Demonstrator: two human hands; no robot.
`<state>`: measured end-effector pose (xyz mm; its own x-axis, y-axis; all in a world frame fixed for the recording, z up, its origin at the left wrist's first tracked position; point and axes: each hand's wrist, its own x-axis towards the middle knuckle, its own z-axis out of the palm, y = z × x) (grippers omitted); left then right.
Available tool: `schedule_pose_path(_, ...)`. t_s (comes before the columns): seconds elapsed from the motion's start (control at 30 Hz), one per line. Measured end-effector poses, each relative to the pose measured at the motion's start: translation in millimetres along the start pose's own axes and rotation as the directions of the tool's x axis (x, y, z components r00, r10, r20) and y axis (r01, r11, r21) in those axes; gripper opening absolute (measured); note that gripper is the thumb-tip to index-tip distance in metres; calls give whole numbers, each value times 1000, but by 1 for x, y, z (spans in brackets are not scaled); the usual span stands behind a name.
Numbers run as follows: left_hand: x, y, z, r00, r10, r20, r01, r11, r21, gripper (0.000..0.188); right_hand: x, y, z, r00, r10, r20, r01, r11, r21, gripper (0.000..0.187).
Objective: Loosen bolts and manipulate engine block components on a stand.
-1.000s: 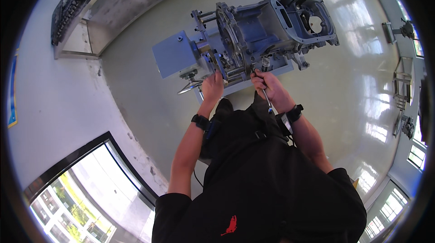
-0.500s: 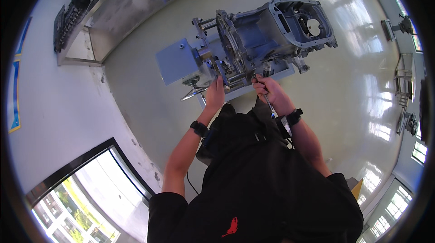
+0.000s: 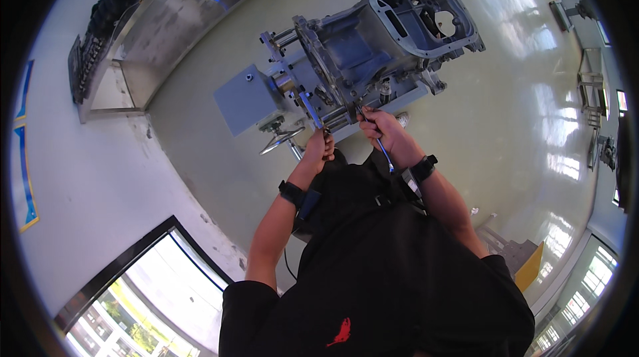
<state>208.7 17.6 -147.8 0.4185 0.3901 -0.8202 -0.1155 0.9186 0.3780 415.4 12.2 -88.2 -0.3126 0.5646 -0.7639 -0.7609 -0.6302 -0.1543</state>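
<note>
A grey cast-metal transmission housing is mounted on a stand, its large rectangular opening toward the far right. My right hand is closed round a long shiny wrench. The wrench's far end meets the lower edge of the housing's flange; its other end points back toward my wrist. My left hand has its fingers curled at the near end of the stand's mounting plate. What those fingers pinch, if anything, is too small and hidden to make out.
Left of the housing stand a grey box and a handwheel. A steel workbench bearing dark metal parts runs along the far left wall. The stand's grey base extends under the housing. More stands line the right side.
The view has shifted, so the housing and stand sit slightly farther left and up. My left fingers, straighter before, are now curled in. The right hand keeps its hold on the wrench.
</note>
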Motion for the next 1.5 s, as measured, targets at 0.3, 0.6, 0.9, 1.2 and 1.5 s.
schedule_pose_path(0.3,-1,1,-30,684,723,-99,-487,553,676,49,2,2,-4,996,-85,8,85,995,-42,3)
schedule_pose_path(0.6,-18,18,-6,483,873,70,-462,187,867,28,4,5,-5,994,-108,16,109,991,-73,2)
schedule_pose_path(0.9,10,7,-18,354,931,86,-570,142,809,40,6,9,-8,997,-81,14,80,995,66,1)
schedule_pose_path(1.2,16,0,-23,349,931,103,-593,134,794,49,5,13,-12,995,-93,29,89,986,138,2)
schedule_pose_path(1.5,10,4,-25,263,935,236,-628,-19,778,42,5,1,-9,1000,-20,11,19,999,48,4)
